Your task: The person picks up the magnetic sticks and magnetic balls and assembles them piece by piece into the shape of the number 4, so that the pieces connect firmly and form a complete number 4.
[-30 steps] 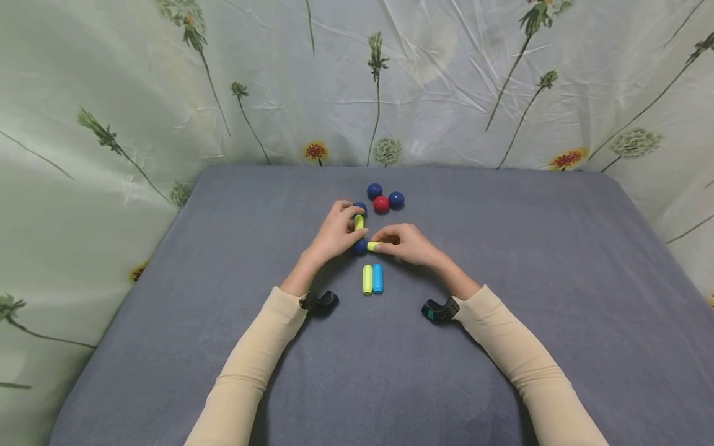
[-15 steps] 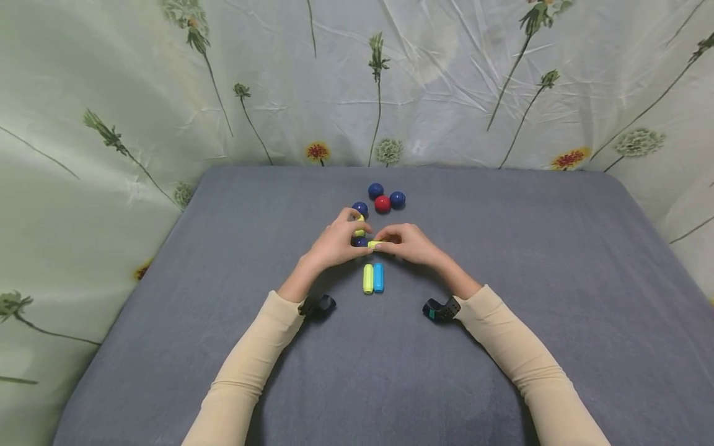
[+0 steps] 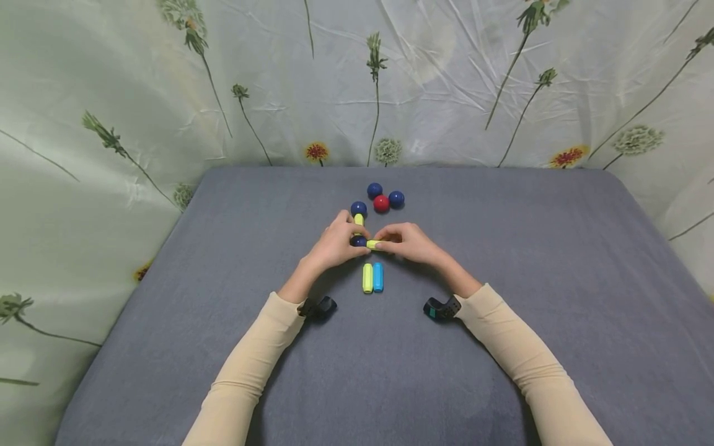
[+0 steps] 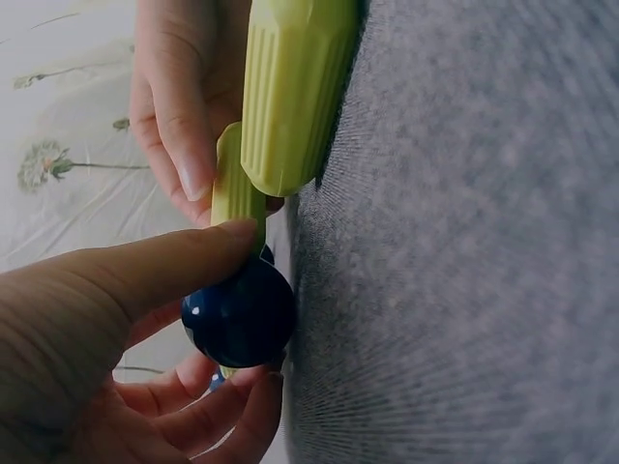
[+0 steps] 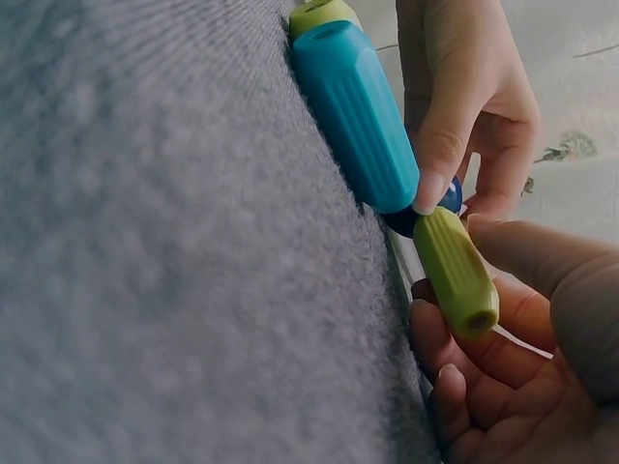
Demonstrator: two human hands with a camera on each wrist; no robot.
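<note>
At the table's middle, my left hand (image 3: 334,240) curls round a dark blue ball (image 4: 240,314), fingers on one side of it and the thumb at the joint with a short yellow-green ribbed stick (image 5: 455,275). My right hand (image 3: 411,243) pinches that stick between thumb and fingers, its near end against the ball. A second yellow-green stick (image 3: 359,220) runs from the held ball away to another dark blue ball (image 3: 359,209); the left fingers partly cover it in the head view.
Nearer the person, a yellow-green stick (image 3: 367,279) and a light blue stick (image 3: 378,277) lie side by side on the grey cloth. Beyond the hands sit a red ball (image 3: 382,204) and two dark blue balls, one behind (image 3: 374,190) and one to the right (image 3: 396,199).
My left hand has shifted slightly nearer, its thumb moving to the joint between the near ball and the right hand's stick. The right hand stays almost in place, still pinching its stick.
</note>
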